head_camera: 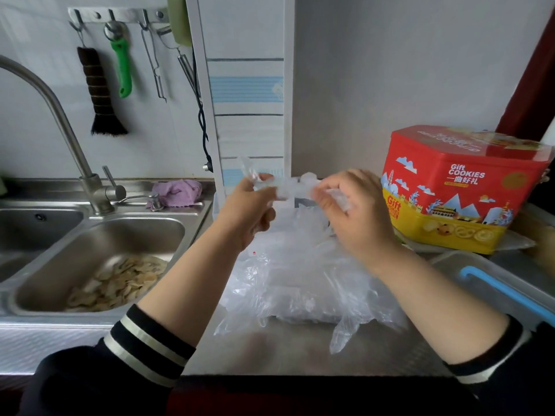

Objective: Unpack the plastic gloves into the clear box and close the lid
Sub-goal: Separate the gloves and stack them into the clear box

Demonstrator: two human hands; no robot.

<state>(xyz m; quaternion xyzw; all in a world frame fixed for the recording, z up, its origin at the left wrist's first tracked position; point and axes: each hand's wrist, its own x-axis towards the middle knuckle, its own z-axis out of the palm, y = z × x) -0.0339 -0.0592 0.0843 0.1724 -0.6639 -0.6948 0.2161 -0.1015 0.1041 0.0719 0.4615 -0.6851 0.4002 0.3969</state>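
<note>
A heap of thin clear plastic gloves [300,280] lies on the steel counter in the middle of the view. Above its far end, my left hand [249,211] and my right hand [354,211] each pinch one side of a clear plastic wrapper [288,189] and hold it stretched between them. One loose glove [345,334] hangs off the heap toward the front edge. At the right edge sits a clear lid with a blue handle [510,291]; the box under it is mostly cut off.
A steel sink [99,259] with pale peelings in it lies to the left, with a tap [60,121] and a purple cloth [177,192] behind. A red and yellow cookie tin [456,190] stands at back right. Utensils hang on a hook rail [120,21].
</note>
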